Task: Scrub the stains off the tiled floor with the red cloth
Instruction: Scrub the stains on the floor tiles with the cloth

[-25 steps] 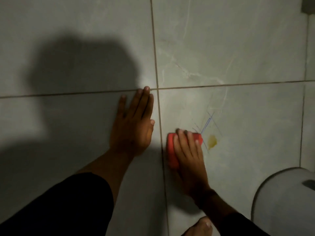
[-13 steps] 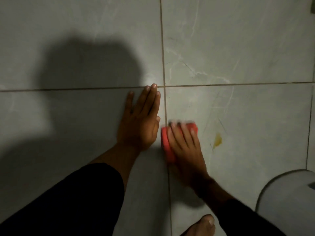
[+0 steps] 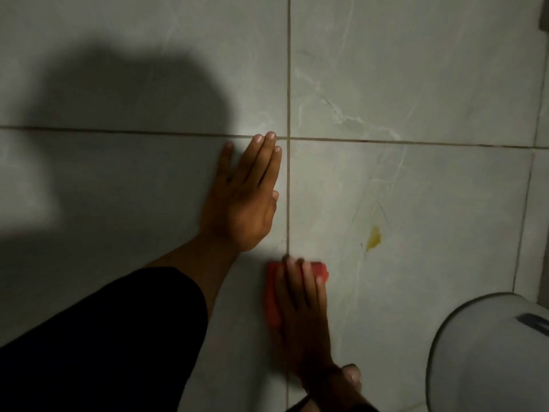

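Note:
My right hand (image 3: 300,301) presses flat on a folded red cloth (image 3: 272,295), which lies on the grey tiled floor (image 3: 416,69) across a grout line. The cloth shows at the hand's left and beyond its fingertips; the rest is hidden under the hand. A yellow stain (image 3: 373,237) sits on the tile to the upper right of the cloth, apart from it, with faint pen-like lines (image 3: 381,212) just above. My left hand (image 3: 245,200) lies flat on the neighbouring tile, fingers together, holding nothing.
A rounded white fixture (image 3: 490,358) fills the bottom right corner. A bare toe (image 3: 352,373) shows just behind my right wrist. My head's shadow darkens the tiles at the left. A dark object (image 3: 545,13) is at the top right edge.
My right hand has slid the cloth back towards me, away from the pen lines and the yellow stain. The blue lines look fainter than a second ago. My left hand has stayed planted.

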The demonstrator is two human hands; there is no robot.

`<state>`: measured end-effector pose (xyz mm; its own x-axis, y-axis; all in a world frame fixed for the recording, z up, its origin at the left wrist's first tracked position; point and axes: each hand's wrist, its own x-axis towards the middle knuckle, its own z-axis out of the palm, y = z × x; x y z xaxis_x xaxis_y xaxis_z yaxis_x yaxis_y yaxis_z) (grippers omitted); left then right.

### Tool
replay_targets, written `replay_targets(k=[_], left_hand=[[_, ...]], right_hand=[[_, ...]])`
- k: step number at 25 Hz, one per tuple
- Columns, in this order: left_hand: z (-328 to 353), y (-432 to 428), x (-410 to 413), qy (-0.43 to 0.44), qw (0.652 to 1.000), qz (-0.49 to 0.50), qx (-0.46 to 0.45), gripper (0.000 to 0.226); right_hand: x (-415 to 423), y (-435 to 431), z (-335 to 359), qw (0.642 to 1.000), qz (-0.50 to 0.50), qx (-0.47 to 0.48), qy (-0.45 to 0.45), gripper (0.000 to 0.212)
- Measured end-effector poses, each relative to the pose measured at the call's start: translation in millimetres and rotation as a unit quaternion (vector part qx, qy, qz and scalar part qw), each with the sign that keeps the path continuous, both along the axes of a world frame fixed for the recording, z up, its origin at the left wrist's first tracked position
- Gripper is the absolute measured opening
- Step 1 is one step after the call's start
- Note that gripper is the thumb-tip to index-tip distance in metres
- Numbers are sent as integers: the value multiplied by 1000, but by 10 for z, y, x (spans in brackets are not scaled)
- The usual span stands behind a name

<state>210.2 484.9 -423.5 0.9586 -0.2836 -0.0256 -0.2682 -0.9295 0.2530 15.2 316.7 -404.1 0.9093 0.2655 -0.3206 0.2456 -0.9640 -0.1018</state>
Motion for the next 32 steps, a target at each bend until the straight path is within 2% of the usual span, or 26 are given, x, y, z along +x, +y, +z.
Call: replay_targets(k=[2,3,5,6,7,9,11,12,13,15,17,18,19,20,22,24,26,28,30,32], left_hand=[[-6,4,-22,0,1000,-3,13,71],[-1,2,-25,-2,1000,-3,18,71],[8,8,-16,0,1000,-1,14,71],[7,7,-19,2,1000,-1,11,72],[3,6,-23,3,1000,-2,12,72],[9,-12,-19,7,1000,-9,13,73],[32,-9,-14,13,1000,-13,15,74],[38,6,-23,16,1000,-10,19,74],[41,10,-15,17,1000,-11,23,74],[51,4,-11,15,999,-11,26,73],[48,-5,-14,10,1000,-9,24,72],[35,-9,-14,6,1000,-8,27,72],[19,-3,-15,4,999,-8,32,71],[3,5,-13,2,999,-9,34,71],[-9,-18,-5,2,1000,-11,28,71],[-1,-27,-12,10,1000,-5,20,71],[-19,-16,-5,2,1000,-2,25,72],[-14,-14,-6,-5,1000,-2,23,73],[-3,-27,-2,-1,1000,-2,18,74],[-1,-17,-4,7,1000,-2,24,74]], right_hand=[[-240,-480,53,997,-63,-41,19,78],[-85,-708,42,988,-141,-61,16,75],[605,-985,36,938,-346,-27,-12,77],[997,-1043,-1,917,-395,-3,-51,80],[1276,-1004,-36,914,-397,9,-85,81],[1251,-747,-148,955,-274,-9,-115,81],[521,-435,-168,985,-168,-16,-41,86],[93,-370,-64,987,-155,-38,2,90],[-188,-469,21,983,-176,-44,13,93],[-127,-893,61,962,-271,-22,-11,88],[770,-1252,74,901,-432,14,-33,83],[1358,-1337,56,877,-476,26,-59,84],[1876,-1330,17,881,-465,23,-83,84],[2218,-1242,-53,910,-401,10,-103,83],[2172,-947,-190,970,-206,-15,-124,79],[1266,-645,-167,996,-61,-29,-59,82],[307,-739,26,998,-19,-67,-11,90],[217,-1098,102,994,-99,-50,17,88],[1065,-1333,113,965,-260,-24,7,86],[2176,-1289,45,941,-335,3,-47,88]])
